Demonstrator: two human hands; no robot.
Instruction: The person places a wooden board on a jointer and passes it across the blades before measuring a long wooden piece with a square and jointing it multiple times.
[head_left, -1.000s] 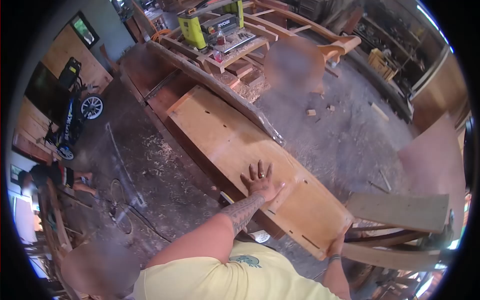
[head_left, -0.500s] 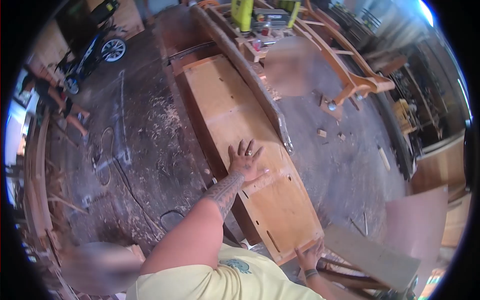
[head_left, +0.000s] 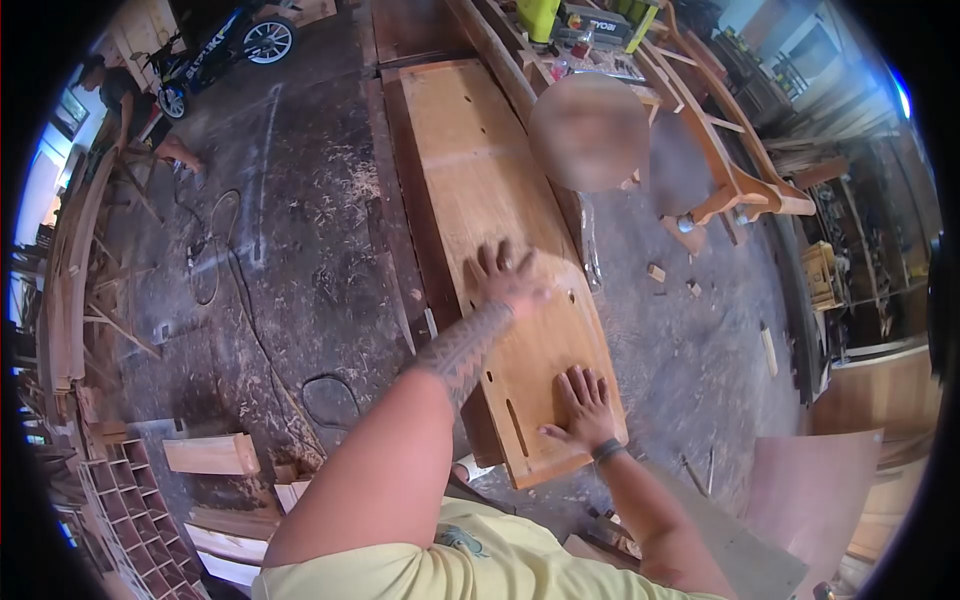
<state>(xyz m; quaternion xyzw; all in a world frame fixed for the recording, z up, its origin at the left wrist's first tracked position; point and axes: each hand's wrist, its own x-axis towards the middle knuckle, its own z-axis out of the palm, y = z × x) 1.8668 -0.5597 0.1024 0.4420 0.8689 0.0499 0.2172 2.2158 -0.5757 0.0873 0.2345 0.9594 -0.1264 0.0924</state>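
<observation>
The fingers (head_left: pixel 497 262) of the left hand (head_left: pixel 507 283) are spread open and pressed flat on the long, pale-orange wooden panel (head_left: pixel 470 160), gripping nothing; the hand is a little blurred, and its tattooed forearm runs back toward the yellow shirt at the bottom of the view. The panel lies lengthwise, running from the near end by the person away toward the far wall, with several small slots and holes cut into its near part. Left of the panel is the dusty concrete floor (head_left: pixel 300 270), strewn with wood shavings and crossed by a thin black cable (head_left: pixel 240 300); at the far left, stacks of curved wooden strips (head_left: pixel 75 290) lean together, and a short pale wooden block (head_left: pixel 212 453) lies on the floor near the bottom left. At the top left stands a small blue and black ride-on toy car (head_left: pixel 225 45). The right hand (head_left: pixel 583 408), with a dark band at the wrist, also lies open and flat on the panel, close to its near end and near its right edge, holding nothing. Right of the panel, small wood offcuts (head_left: pixel 657 272) lie on the floor, and a curved orange wooden frame (head_left: pixel 735 170) stands beyond them.
</observation>
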